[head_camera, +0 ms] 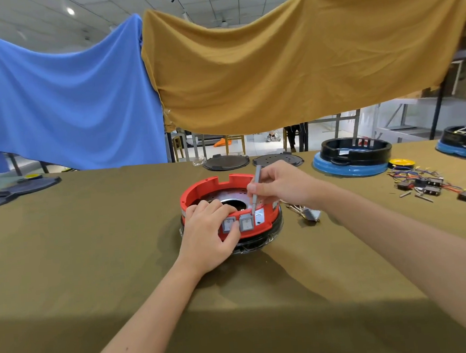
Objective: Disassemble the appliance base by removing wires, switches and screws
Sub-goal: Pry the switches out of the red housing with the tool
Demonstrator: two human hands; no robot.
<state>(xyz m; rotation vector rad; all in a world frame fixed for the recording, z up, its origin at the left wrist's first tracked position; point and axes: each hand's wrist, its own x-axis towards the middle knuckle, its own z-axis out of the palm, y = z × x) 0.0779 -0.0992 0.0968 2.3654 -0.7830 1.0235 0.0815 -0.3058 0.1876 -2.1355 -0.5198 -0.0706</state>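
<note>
Olive-covered table (92, 243), red appliance base (213, 186) at centre.

Left hand (211, 233) rests on the base's near rim, fingers curled over the top edge, thumb beside two rocker switches (238, 223). Right hand (277, 189) pinches a grey screwdriver (255, 194), tip down at the rim just right of the switches. Loose wires and switches (427, 183) lie to the right.

Both forearms bare, no sleeves, gloves, rings or watch visible.
</note>
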